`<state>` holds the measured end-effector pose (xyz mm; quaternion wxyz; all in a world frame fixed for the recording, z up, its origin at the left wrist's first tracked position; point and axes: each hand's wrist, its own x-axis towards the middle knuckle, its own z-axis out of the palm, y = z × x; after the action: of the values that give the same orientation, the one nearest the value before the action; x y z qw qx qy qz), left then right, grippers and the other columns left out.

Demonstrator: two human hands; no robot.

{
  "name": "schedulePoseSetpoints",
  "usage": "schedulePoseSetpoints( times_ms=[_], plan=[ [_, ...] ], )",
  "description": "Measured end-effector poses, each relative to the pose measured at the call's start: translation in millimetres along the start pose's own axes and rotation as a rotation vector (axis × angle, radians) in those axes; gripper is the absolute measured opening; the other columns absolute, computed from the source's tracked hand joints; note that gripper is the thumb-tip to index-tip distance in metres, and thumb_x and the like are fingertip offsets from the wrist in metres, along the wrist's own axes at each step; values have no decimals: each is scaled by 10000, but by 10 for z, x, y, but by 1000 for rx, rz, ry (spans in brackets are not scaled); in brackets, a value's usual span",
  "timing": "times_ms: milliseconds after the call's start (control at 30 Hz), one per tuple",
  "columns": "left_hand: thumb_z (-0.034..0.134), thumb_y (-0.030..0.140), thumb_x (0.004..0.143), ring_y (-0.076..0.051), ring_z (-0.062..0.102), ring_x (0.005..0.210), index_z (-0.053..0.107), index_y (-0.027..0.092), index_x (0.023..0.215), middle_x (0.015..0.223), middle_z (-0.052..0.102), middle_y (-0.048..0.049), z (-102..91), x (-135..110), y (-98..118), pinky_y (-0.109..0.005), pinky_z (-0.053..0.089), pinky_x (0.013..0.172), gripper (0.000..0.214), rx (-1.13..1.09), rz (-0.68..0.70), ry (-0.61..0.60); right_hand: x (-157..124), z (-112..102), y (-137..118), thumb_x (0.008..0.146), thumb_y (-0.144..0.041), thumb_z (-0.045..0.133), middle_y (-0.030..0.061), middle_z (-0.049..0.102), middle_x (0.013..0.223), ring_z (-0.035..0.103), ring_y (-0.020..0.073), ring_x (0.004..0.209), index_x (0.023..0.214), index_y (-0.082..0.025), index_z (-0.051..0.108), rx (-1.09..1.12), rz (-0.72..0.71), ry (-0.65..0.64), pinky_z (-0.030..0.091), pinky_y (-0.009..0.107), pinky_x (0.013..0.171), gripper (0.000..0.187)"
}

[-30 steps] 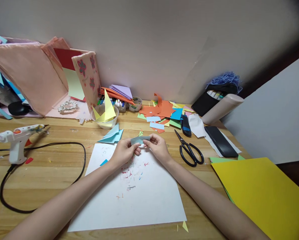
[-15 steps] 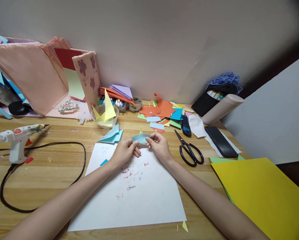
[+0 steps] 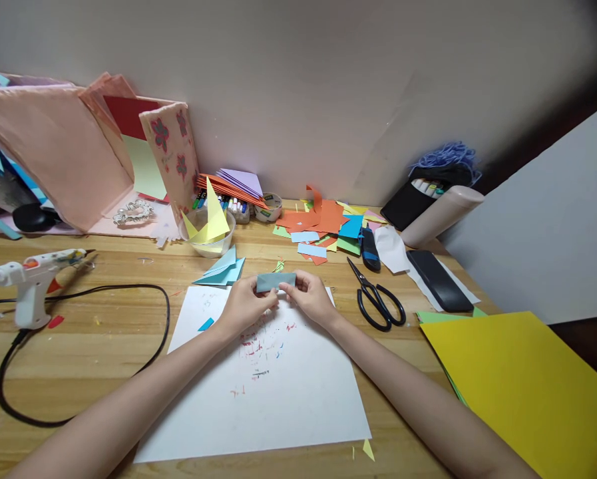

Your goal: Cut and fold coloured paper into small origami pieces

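A small light-blue strip of paper is held up between both hands, above the far edge of a large white sheet. My left hand pinches its left end. On the right end, my right hand has its thumb on the near face and the other fingers behind. Colour marks and a small blue scrap lie on the sheet. Just left of the hands stands a folded light-blue paper piece.
Black-handled scissors lie to the right, near a black phone and yellow paper. At left are a white glue gun with its cord and a clear bowl holding yellow paper. Paper scraps are heaped behind.
The blue paper strip has turned to face me more squarely and shifted slightly left and down. My left fingers have drawn in toward the right thumb. The view has shifted slightly.
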<state>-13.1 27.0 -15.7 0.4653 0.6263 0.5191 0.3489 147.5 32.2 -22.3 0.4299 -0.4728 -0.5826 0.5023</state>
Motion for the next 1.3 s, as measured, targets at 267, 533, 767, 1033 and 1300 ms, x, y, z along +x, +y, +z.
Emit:
schedulePoseSetpoints(
  times_ms=[267, 533, 767, 1033, 1300],
  plan=[
    [549, 267, 691, -146, 605, 520, 540, 154, 620, 544, 632, -5, 21, -39, 39, -221, 431, 518, 134, 32, 10, 182, 30, -29, -20, 691, -412, 644, -40, 486, 510, 433, 85, 460, 637, -164, 484, 0, -4, 17, 344, 200, 453, 299],
    [587, 242, 661, -156, 628, 533, 566, 142, 665, 575, 643, -16, -79, 44, -15, -221, 448, 516, 103, -88, -27, 351, 71, -76, 30, 689, -427, 638, -54, 466, 479, 358, 57, 376, 657, -160, 494, 83, 22, 208, 280, 185, 368, 305],
    [488, 445, 783, -181, 649, 610, 607, 119, 850, 669, 668, -68, -113, 89, 20, -224, 434, 485, 354, -157, -19, 87, 58, -49, 52, 760, -385, 578, -8, 557, 588, 467, 81, 449, 690, -156, 548, 56, -38, 160, 381, 195, 427, 241],
    [433, 539, 799, -187, 643, 581, 604, 99, 783, 699, 681, -108, -137, 134, 23, -266, 473, 544, 472, -332, -48, -86, -38, -38, -51, 852, -160, 417, 37, 597, 907, 534, 133, 784, 1135, -267, 595, -266, -270, -48, 423, 251, 675, 351],
    [476, 524, 784, -144, 577, 487, 557, 137, 644, 506, 597, -10, -125, 124, 22, -244, 447, 536, 419, -243, -73, 19, -53, -15, -91, 721, -309, 662, 32, 573, 892, 543, 122, 700, 1159, -247, 564, -231, -241, -140, 448, 243, 611, 453]
  ],
)
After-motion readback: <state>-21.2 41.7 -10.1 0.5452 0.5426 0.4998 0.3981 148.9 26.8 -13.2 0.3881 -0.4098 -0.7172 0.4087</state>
